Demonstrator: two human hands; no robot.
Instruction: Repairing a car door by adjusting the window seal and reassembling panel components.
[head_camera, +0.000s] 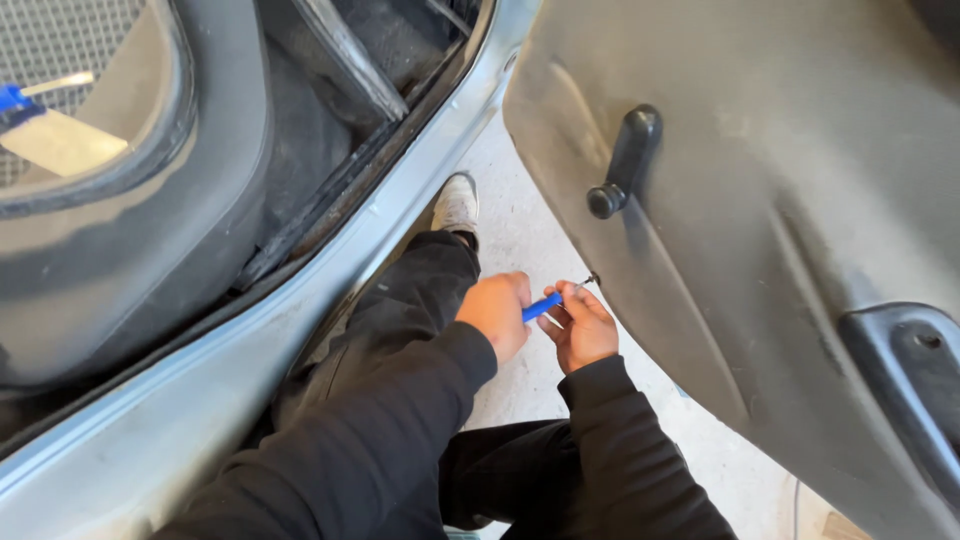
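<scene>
**Door Panel Lower Edge: Fastener Work in Progress**

**Tool position.** The left hand (497, 312) is closed around the blue handle of a screwdriver (542, 306). The metal shaft runs toward 2 o'clock and its tip sits at a small dark fastener (591, 279) on the lower edge of the open door's grey trim panel (780, 200). Whether the tip is fully seated in the fastener head cannot be determined; the detail is too small.

**Support hand.** The right hand (583, 325) lies just beside the left, at its 3 o'clock. Its fingers curl loosely about the shaft near the handle, steadying it rather than clamping it.

**Status, as judged.**
- The trim panel appears to sit against the door; no gap or lifted edge is visible.
- The window crank (622, 160), at 12 o'clock from the hands, is in place on the panel.
- The black pull handle (905, 370), at 3 o'clock, is also fitted.
- The fastener at the tool tip is in the panel.

Work therefore appears to be at an early point, with one fastener engaged and the fittings untouched.

**Surroundings.** The person crouches between door and car body; a light shoe (456, 203) rests on the concrete floor (520, 230) at 12 o'clock. A second blue-handled tool (25, 95) lies on the car seat (130, 190) at 10 o'clock, well apart.
</scene>
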